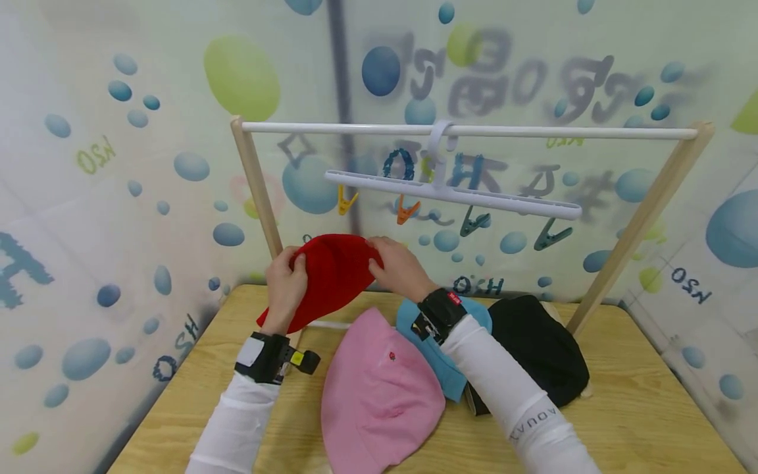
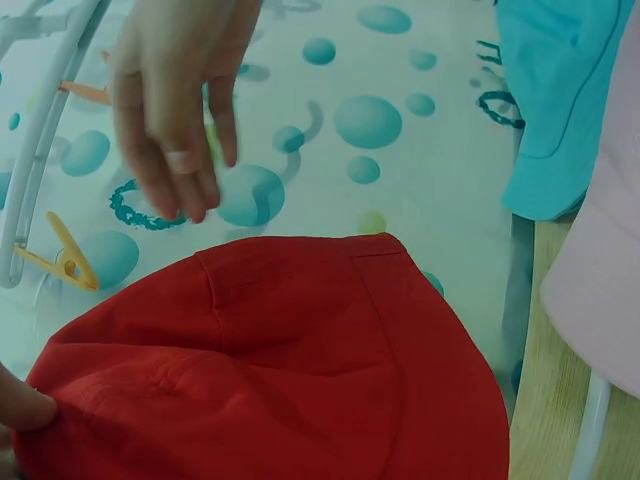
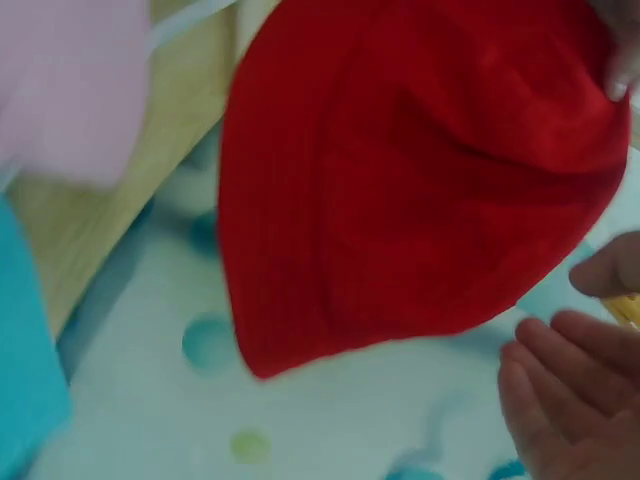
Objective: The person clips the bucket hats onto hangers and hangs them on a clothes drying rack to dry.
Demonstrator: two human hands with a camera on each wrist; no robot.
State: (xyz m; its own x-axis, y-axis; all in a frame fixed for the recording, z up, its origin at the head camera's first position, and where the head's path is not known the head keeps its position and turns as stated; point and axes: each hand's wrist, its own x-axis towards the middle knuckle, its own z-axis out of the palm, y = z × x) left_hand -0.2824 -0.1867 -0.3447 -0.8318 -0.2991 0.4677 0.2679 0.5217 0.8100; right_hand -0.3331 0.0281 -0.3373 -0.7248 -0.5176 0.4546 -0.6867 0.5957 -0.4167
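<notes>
A red bucket hat (image 1: pixel 334 280) is held up in front of the rack, below the hanger's left half. My left hand (image 1: pixel 285 284) pinches it at its left edge, thumb on the near side; the thumb (image 2: pixel 28 405) presses the cloth in the left wrist view. My right hand (image 1: pixel 404 266) is at the hat's right side in the head view. Both wrist views show a gap between this hand (image 3: pixel 580 390) and the cloth, its fingers extended. Above hangs a white hanger (image 1: pixel 503 202) with a yellow clip (image 1: pixel 345 201) and an orange clip (image 1: pixel 406 210) near the hat.
Two dark green clips (image 1: pixel 474 222) hang on the hanger's right half. A white rod (image 1: pixel 355 129) on wooden posts (image 1: pixel 642 224) carries the hanger. On the wooden table (image 1: pixel 628 395) lie a pink bucket hat (image 1: pixel 385 395), a blue hat (image 1: pixel 453 378) and a black hat (image 1: pixel 539 349).
</notes>
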